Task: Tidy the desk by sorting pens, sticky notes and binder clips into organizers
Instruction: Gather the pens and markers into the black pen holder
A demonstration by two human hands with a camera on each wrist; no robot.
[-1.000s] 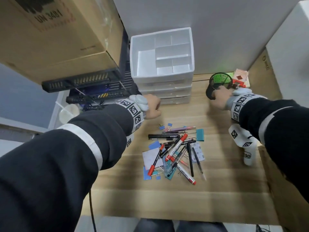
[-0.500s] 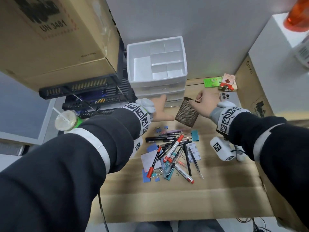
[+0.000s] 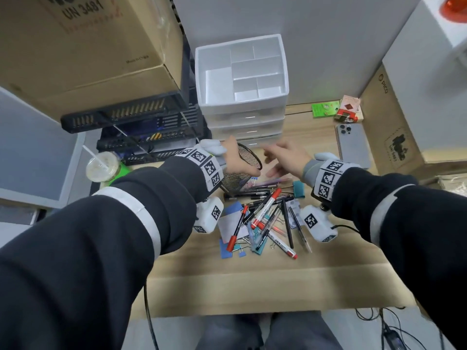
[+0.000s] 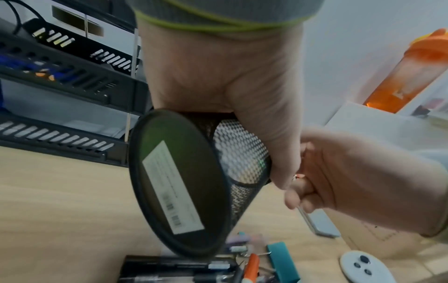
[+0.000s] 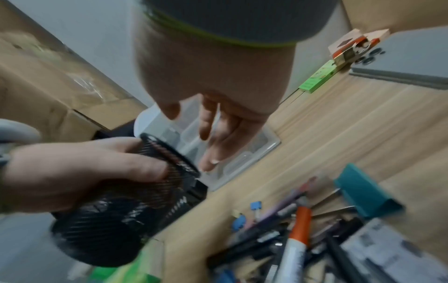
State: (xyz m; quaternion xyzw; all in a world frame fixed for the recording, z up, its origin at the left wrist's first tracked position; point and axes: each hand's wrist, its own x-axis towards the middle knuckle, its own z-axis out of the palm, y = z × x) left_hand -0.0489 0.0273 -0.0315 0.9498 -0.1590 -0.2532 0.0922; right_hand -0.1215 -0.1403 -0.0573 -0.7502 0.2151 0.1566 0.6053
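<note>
My left hand [image 3: 233,160] grips a black mesh pen cup [image 3: 238,179] and holds it tilted just above the desk, in front of the white drawer organizer [image 3: 242,72]. The left wrist view shows the cup's base with its label [image 4: 174,187], my thumb along the mesh. Beside the cup's rim my right hand [image 3: 280,157] is open, its fingers [image 5: 213,134] spread and holding nothing. A pile of pens and markers [image 3: 267,218] lies below both hands, mixed with blue sticky notes [image 3: 232,208], a teal binder clip [image 3: 299,189] and small clips.
A phone [image 3: 352,145], a green box [image 3: 324,109] and a small red-and-white box [image 3: 348,108] lie at the back right. Black stacked trays [image 3: 141,137] and a drink cup [image 3: 102,166] stand left. Cardboard boxes [image 3: 88,46] flank the desk.
The mesh cup came leftward from the back right corner and passed from my right hand to my left. My right hand let go and opened.
</note>
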